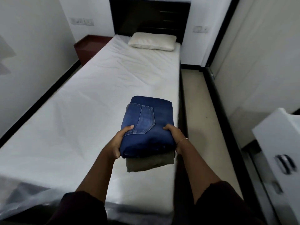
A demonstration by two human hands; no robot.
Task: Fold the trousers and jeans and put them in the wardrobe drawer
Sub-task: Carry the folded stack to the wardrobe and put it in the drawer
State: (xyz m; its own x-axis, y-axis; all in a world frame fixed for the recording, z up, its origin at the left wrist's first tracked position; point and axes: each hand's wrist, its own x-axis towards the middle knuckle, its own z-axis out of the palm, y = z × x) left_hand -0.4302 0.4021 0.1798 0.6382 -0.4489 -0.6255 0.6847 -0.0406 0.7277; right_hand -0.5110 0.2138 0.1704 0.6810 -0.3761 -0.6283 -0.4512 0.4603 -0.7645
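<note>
Head view: folded blue jeans (148, 125) were gripped at both sides above a white bed (81, 114).

The left hand (119, 143) and right hand (176, 137) were curled round the jeans' near corners, with folded olive trousers (149, 163) stacked beneath. A pillow (152, 41) was seen by the dark headboard (149, 15); white wardrobe doors (279, 143) were seen at right.

No text, label, brand or number could be read anywhere; the jeans (146, 125) showed only plain stitching on the pocket, with no tag legible.
</note>
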